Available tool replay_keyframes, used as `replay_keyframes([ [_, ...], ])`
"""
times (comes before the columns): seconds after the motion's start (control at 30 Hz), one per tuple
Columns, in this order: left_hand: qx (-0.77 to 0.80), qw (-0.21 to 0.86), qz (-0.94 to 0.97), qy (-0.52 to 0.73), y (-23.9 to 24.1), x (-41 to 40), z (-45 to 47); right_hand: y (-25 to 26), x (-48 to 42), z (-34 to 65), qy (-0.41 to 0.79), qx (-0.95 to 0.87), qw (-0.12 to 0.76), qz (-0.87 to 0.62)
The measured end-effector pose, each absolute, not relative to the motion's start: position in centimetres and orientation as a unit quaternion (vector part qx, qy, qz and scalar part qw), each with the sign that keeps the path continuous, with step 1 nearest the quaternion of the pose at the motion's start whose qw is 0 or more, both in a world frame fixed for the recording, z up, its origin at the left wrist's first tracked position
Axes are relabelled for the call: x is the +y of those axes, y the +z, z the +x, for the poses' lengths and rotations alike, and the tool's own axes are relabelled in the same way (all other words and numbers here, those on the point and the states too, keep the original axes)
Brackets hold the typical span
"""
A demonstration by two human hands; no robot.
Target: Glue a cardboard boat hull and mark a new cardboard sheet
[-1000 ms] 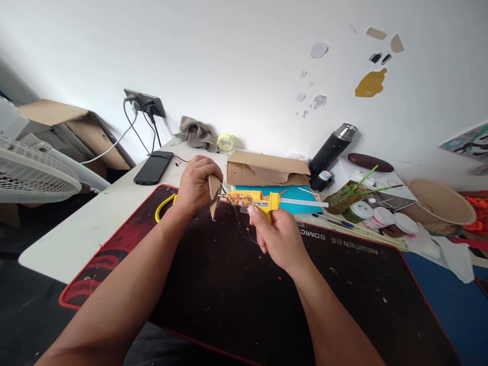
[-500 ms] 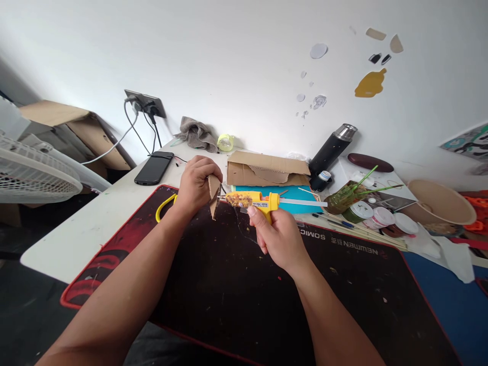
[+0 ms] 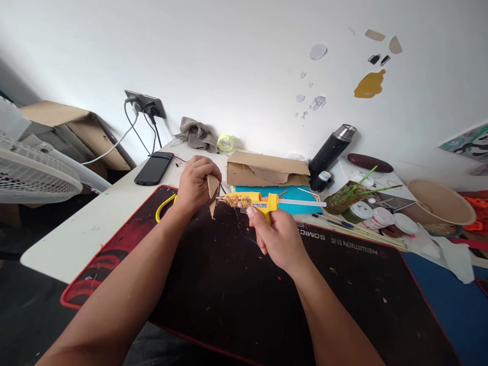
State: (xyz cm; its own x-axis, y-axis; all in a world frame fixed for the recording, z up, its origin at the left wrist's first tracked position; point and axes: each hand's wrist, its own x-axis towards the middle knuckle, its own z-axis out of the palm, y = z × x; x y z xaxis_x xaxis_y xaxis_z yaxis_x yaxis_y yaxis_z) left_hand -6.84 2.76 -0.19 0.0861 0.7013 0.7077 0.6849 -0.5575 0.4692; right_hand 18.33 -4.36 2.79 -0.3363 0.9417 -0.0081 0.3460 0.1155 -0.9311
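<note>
My left hand (image 3: 197,185) is closed around a small piece of cardboard (image 3: 213,190), holding it up above the desk mat with its edge facing right. In my right hand (image 3: 276,231) is a yellow hot glue gun (image 3: 251,201), its body stained brown, gripped by the handle. A white glue stick (image 3: 301,202) sticks out of the gun's back end. The nozzle points left and is at the edge of the cardboard; whether it touches cannot be made out. A yellow curved handle (image 3: 163,208) lies beside my left wrist, partly hidden by it.
A black desk mat (image 3: 244,295) covers much of the white table (image 3: 53,254). Behind my hands lie a folded cardboard piece (image 3: 263,168) and a blue sheet (image 3: 293,201). A phone (image 3: 154,169) lies left; a thermos (image 3: 331,150), paint jars (image 3: 379,216) and a bowl (image 3: 438,201) stand right.
Almost nothing differs. Both hands keep their hold, and the glue gun and cardboard have shifted only very slightly to the left.
</note>
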Motion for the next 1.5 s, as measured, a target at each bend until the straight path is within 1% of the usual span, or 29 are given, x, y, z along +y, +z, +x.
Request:
replay_keyframes([
  [0.47,0.493,0.011,0.726,0.480,-0.09,2.83,-6.88,2.82,-4.47,18.42,0.466,-0.677,0.322,-0.469],
  [1.03,0.483,-0.003,0.727,0.488,-0.28,3.03,-7.16,2.81,-4.51,18.39,0.463,-0.682,0.323,-0.465],
  [1.5,0.513,0.012,0.712,0.479,0.20,2.70,-7.05,2.98,-4.55,18.42,0.462,-0.682,0.316,-0.469],
])
